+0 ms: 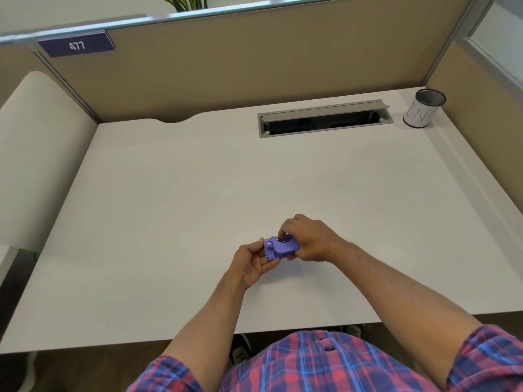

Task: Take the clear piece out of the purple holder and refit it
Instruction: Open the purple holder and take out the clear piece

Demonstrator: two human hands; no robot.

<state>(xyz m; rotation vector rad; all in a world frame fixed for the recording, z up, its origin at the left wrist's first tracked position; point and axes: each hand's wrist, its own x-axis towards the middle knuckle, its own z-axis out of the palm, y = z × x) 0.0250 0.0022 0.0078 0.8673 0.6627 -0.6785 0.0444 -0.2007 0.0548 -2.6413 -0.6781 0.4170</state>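
My left hand (253,263) cradles the purple holder (278,248) above the desk's (169,207) near edge; my right hand (307,240) pinches the clear piece (285,236) at its far rim. I should pull straight, holder steady, without twisting.

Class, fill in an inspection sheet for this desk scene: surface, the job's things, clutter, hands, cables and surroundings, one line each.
Surface: white desk, mostly bare.
Job's things: purple holder held above the desk between both hands; clear piece shows at its top edge, whether seated or partly out cannot be told.
Clutter: white cup at far right corner.
Hands: left hand grips the holder's left end; right hand pinches at the clear piece.
Cables: nothing seen; cable hatch open.
Surroundings: tan partition, sign 477, plant.
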